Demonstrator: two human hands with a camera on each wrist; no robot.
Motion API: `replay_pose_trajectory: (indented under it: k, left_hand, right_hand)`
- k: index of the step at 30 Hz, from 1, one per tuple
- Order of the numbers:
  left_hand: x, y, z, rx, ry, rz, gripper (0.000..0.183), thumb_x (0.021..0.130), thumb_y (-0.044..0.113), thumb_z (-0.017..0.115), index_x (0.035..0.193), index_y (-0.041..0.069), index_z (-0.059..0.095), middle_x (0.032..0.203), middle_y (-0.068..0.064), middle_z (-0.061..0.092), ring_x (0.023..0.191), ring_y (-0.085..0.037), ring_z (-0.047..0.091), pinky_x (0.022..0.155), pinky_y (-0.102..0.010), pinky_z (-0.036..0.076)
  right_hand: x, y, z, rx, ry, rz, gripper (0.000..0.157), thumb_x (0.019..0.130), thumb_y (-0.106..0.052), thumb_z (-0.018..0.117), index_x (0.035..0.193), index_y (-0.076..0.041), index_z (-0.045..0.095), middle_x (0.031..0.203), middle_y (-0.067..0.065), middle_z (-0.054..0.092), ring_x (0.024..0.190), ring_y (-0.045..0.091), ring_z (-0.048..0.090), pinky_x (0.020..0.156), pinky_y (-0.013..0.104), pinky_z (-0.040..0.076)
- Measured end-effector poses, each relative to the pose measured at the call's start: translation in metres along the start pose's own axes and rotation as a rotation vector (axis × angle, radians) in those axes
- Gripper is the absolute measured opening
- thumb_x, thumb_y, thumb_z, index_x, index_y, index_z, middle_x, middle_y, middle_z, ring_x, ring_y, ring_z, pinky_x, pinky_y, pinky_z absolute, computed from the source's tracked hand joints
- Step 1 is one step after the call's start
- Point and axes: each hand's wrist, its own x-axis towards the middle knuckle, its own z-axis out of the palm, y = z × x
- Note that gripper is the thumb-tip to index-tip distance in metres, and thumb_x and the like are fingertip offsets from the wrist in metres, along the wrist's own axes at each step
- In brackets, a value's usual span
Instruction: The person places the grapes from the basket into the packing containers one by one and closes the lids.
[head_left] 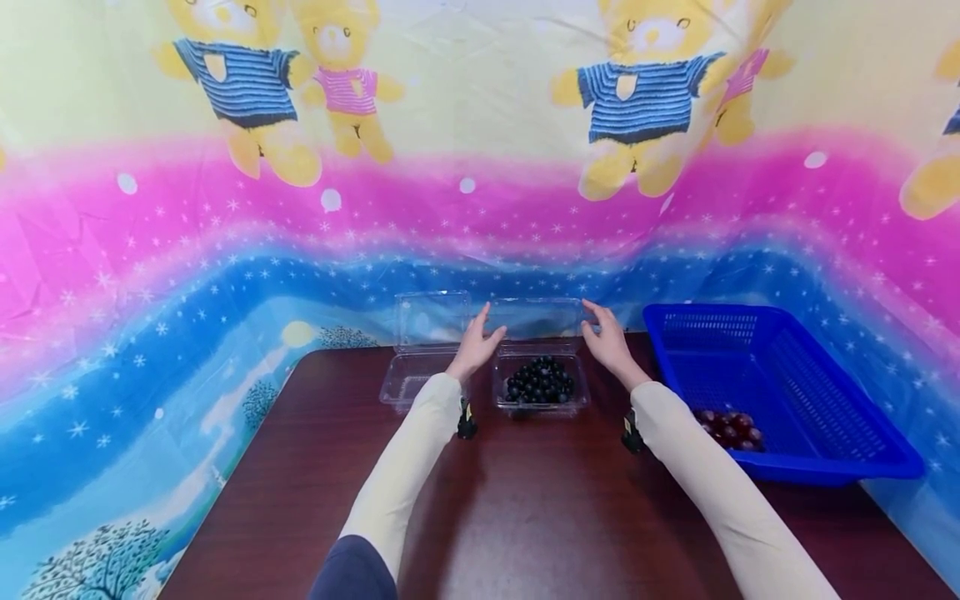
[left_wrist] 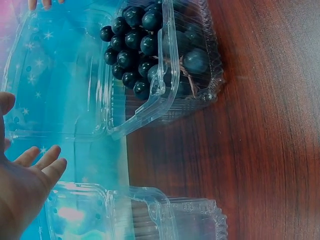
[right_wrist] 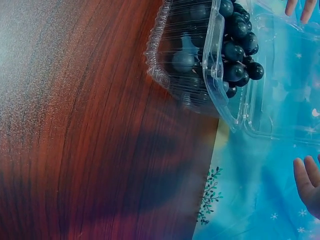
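Observation:
A clear plastic clamshell box (head_left: 542, 410) stands on the table with dark grapes (head_left: 542, 381) heaped in its base. Its clear lid (head_left: 536, 322) is raised upright at the back, against the cloth. At the lid's left edge is my left hand (head_left: 472, 343), fingers extended and holding nothing. My right hand (head_left: 609, 342) is by the lid's right edge, its fingers loosely spread and also holding nothing. In the left wrist view, the grapes (left_wrist: 132, 45) rise above the box's rim, with a stem showing through the wall.
A second clear clamshell box (head_left: 397, 383) stands open to the left, holding no fruit. At the right, a blue plastic basket (head_left: 825, 417) contains reddish grapes (head_left: 731, 431). A patterned cloth (head_left: 465, 208) hangs behind the brown wooden table (head_left: 525, 517).

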Motion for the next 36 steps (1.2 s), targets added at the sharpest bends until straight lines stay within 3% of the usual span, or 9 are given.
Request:
replay_pose_trajectory:
  k: [7,14,23,30,36]
  left_hand:
    - [-0.0013,0.0005,-0.0034,0.030,0.013,0.023,0.063,0.096,0.033,0.048,0.149,0.014,0.019,0.141,-0.019,0.036,0.119,-0.038,0.048,0.097,-0.047,0.043]
    - [0.0007,-0.0025,-0.0038,0.013,0.030,0.025,0.057,0.097,0.029,0.048,0.146,0.009,0.027,0.131,-0.020,0.044,0.115,-0.037,0.051,0.095,-0.046,0.045]
    - [0.0006,0.0004,-0.0040,0.005,0.045,0.003,0.055,0.096,0.031,0.049,0.144,0.008,0.032,0.130,-0.021,0.045,0.113,-0.034,0.053,0.093,-0.044,0.046]
    - [0.0016,0.0006,-0.0058,-0.003,0.053,-0.007,0.051,0.098,0.032,0.046,0.142,0.009,0.036,0.129,-0.021,0.046,0.111,-0.032,0.054,0.088,-0.042,0.049]
    - [0.0000,0.0034,-0.0068,0.002,0.057,-0.010,0.049,0.098,0.033,0.045,0.140,0.010,0.039,0.127,-0.016,0.049,0.110,-0.030,0.055,0.087,-0.041,0.050]
  right_hand:
    - [-0.0014,-0.0007,-0.0013,-0.033,0.031,-0.009,0.042,0.098,-0.015,0.043,0.138,-0.004,0.042,0.129,0.022,0.045,0.108,0.037,0.052,0.089,0.051,0.045]
    - [-0.0025,-0.0022,-0.0023,-0.086,0.092,0.015,0.039,0.097,-0.019,0.045,0.134,-0.006,0.049,0.111,0.019,0.055,0.096,0.035,0.055,0.077,0.048,0.047]
    - [0.0002,-0.0027,-0.0001,-0.052,0.076,0.070,0.039,0.098,-0.021,0.044,0.135,-0.008,0.047,0.109,0.019,0.059,0.097,0.034,0.057,0.079,0.048,0.048]
    - [0.0031,-0.0032,0.0006,0.008,0.118,0.056,0.036,0.098,-0.022,0.043,0.127,-0.003,0.053,0.099,0.023,0.065,0.085,0.034,0.062,0.070,0.043,0.049]
    - [0.0022,-0.0032,0.0002,0.025,0.135,0.047,0.037,0.098,-0.028,0.045,0.122,-0.002,0.057,0.092,0.018,0.067,0.080,0.031,0.063,0.071,0.042,0.050]
